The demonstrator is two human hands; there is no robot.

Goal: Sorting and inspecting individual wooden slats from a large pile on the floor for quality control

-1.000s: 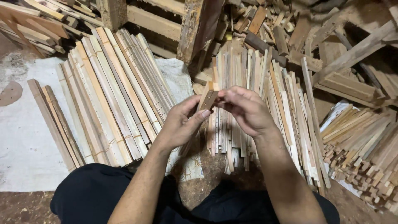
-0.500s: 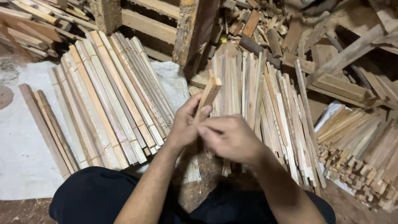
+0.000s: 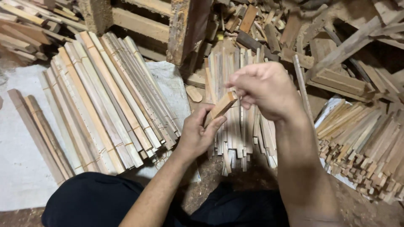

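Note:
My left hand (image 3: 200, 132) grips a short wooden block (image 3: 221, 106), which points up and to the right. My right hand (image 3: 264, 88) is raised above it, fingers curled, with fingertips at the block's upper end. Whether the right hand holds anything small is hidden by the fingers. Under both hands lies a pile of thin wooden strips (image 3: 235, 126) running away from me. To the left, long pale wooden slats (image 3: 105, 101) lie side by side in a fanned row on a white sheet (image 3: 17, 159).
A thick rough wooden post (image 3: 187, 29) stands behind the strips. Scrap wood pieces (image 3: 269, 25) are heaped at the back. A stack of short sticks (image 3: 362, 143) lies to the right. My dark-clothed legs (image 3: 92, 201) fill the bottom of the view.
My right hand has risen from low over the left hand to above the block's top end. The left hand with the block has stayed near the centre.

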